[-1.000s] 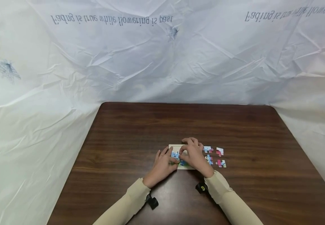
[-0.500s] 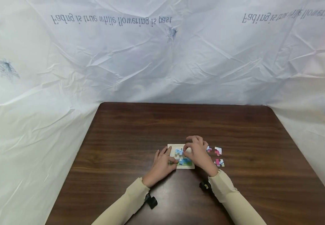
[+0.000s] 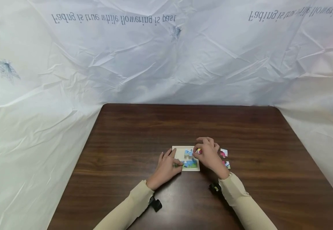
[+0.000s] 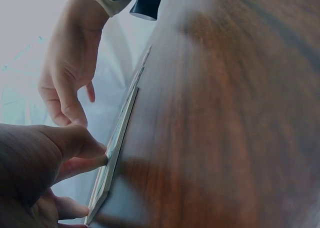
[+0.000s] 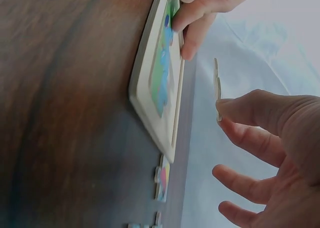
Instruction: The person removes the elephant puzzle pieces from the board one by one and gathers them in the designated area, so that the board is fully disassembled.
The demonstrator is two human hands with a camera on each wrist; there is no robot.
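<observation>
My right hand (image 3: 209, 155) pinches a blue jigsaw piece (image 3: 188, 152) between thumb and forefinger, over the right part of a pale puzzle tray (image 3: 179, 154). Seen edge-on in the right wrist view, that piece (image 5: 217, 83) is raised above the tray (image 5: 142, 85), the other fingers spread apart. My left hand (image 3: 166, 166) rests at the tray's left side. Its thumb and forefinger meet at the lower left of the tray, and other fingertips touch its edge. Blue and green jigsaw pieces (image 3: 190, 164) lie along the tray's near side.
Loose jigsaw pieces lie right of the tray: a red and white one (image 3: 224, 153), another (image 3: 227, 164) nearer me, and a yellow and pink one (image 3: 199, 151) partly behind my right fingers. The brown wooden table (image 3: 143, 127) ends at a white sheet (image 3: 154, 80).
My right hand has moved to the right with the blue piece, from the tray's left part towards its right side, uncovering the green and blue pieces. My left hand has stayed in place.
</observation>
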